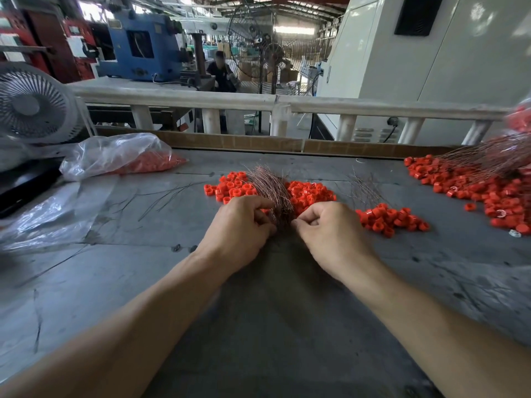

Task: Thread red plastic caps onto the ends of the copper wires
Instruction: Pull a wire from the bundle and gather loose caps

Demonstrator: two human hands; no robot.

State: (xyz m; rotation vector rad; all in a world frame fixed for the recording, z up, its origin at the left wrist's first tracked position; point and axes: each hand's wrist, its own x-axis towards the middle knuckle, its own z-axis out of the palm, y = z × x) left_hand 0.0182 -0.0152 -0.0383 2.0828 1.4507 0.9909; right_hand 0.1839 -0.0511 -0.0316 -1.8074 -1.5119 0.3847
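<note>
Right at the middle of the grey table [287,311], from the head camera, both bare forearms reach forward and the two hands meet at the near end of a bundle of copper wires [271,188]. The left hand [240,225] has its fingers curled round the near end of the bundle, knuckles up. The right hand [330,234] sits just beside it, thumb and forefinger pinched together at the wire ends; what lies between those fingertips is too small to make out. The bundle fans away from the hands and lies across a heap of red plastic caps [310,193], which spreads to both sides of it.

A smaller cluster of caps [388,218] lies to the right of the right hand, with a few loose thin wires [363,188] behind it. Farther right, a large spread of caps [488,193] reaches the table edge, with a second sheaf of copper wires [494,158] lying over it. At the left, a clear plastic bag [115,155] holds more red caps, and a white fan [34,106] stands behind it. A pale railing [273,103] runs across beyond the table.
</note>
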